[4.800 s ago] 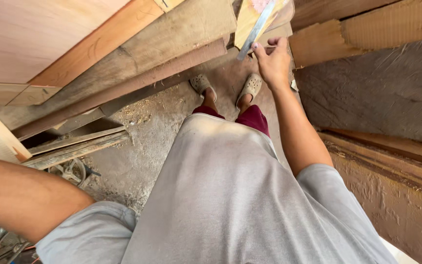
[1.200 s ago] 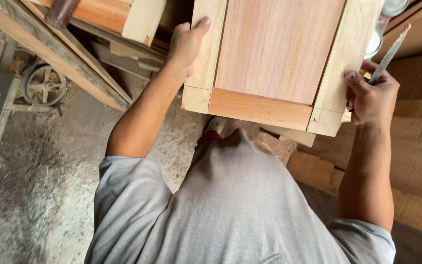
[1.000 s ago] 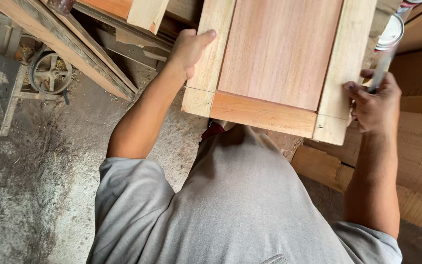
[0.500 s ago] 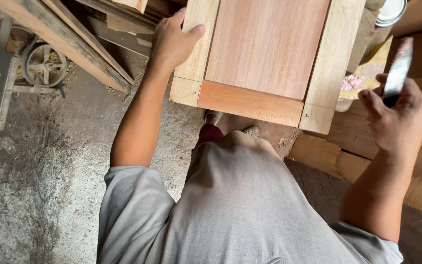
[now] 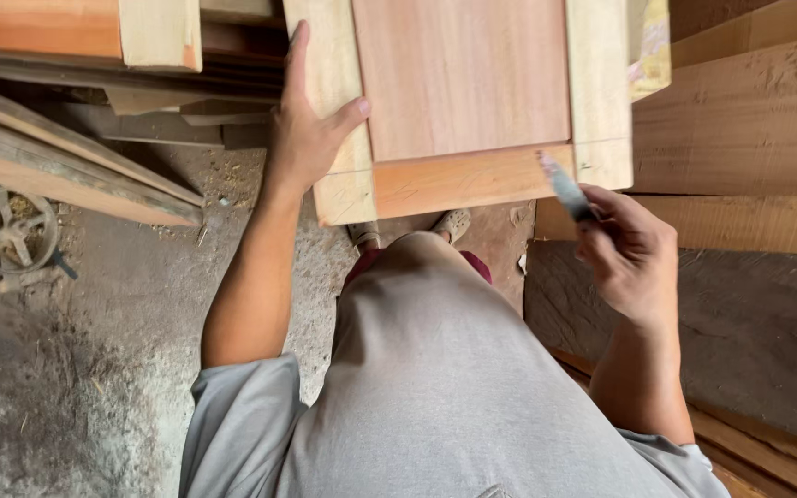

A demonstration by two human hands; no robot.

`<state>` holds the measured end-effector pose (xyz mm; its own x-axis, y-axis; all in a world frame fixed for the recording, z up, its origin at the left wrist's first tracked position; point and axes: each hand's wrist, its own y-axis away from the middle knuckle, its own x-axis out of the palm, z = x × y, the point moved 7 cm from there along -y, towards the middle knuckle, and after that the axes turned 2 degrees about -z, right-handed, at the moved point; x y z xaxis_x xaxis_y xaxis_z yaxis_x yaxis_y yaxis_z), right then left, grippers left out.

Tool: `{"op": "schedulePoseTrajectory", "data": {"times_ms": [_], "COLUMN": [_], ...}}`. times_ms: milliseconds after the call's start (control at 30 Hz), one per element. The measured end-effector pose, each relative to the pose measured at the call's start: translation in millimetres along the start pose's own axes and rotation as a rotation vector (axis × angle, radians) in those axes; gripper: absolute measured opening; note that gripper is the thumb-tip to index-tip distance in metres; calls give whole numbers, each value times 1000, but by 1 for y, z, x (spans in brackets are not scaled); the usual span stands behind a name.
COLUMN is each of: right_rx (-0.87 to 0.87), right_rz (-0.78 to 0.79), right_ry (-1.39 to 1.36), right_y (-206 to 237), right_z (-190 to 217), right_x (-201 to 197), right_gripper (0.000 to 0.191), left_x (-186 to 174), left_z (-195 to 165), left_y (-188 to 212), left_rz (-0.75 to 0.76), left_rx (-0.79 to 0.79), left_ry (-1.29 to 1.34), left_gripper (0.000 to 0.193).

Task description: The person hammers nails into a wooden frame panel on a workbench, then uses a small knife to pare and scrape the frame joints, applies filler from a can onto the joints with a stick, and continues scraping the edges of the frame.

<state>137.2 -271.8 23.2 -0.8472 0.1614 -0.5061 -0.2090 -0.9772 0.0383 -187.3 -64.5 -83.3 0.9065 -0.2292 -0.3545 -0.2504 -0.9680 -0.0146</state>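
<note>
A framed wooden panel (image 5: pixel 461 88) fills the upper middle of the view, a reddish flat board set inside paler rails, with its lower rail and two bottom corners nearest the person. What carries it cannot be seen, since it juts out over the person's feet and the floor.

The left hand (image 5: pixel 311 129) lies on the panel's left rail near the bottom corner, fingers (image 5: pixel 298 55) stretched up along the outer edge and thumb spread across the face of the rail toward the inner board, so the hand is open and pressing flat rather than clenched around anything.

The right hand (image 5: pixel 634 254) is just below and to the right of the panel's right bottom corner, its fingers curled closed around the handle of a thin flat blade (image 5: pixel 565 189) (it looks like a putty knife or scraper, but motion blur hides the detail). The blade's tip points up and left, at the lower rail; whether it touches the wood is unclear.

Below the panel, two sandalled feet (image 5: pixel 454 224) stand on a dusty concrete floor (image 5: pixel 94 369). Rough planks (image 5: pixel 749 120) are stacked at the right, more timber (image 5: pixel 76 175) leans at the left, and a small metal wheel (image 5: pixel 2 231) sits at the far left edge.
</note>
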Motion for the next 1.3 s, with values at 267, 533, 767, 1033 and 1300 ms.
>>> {"op": "schedulePoseTrajectory", "data": {"times_ms": [267,533,767,1033,1300], "right_rx": [-354,-418,-472,-603,-512], "right_rz": [191,233,332,252,245], "right_ry": [464,660,640,614,651], "right_y": [4,-22,-24,-22,-14], "right_z": [84,77,70,77,79], "right_x": [104,137,140,133,120], "right_gripper": [37,31,30,29,33], "left_x": [-2,1,-2,3,-1], "left_z": [27,23,25,26,13], "left_y": [5,5,4,1,1], "left_rz": [-29,-78,-72,-29,-51], "left_rx": [-117,-28,-37,-66,-10], "left_ry": [-109,-111,-130,-48,65], "left_gripper": [93,77,76,73,66]}}
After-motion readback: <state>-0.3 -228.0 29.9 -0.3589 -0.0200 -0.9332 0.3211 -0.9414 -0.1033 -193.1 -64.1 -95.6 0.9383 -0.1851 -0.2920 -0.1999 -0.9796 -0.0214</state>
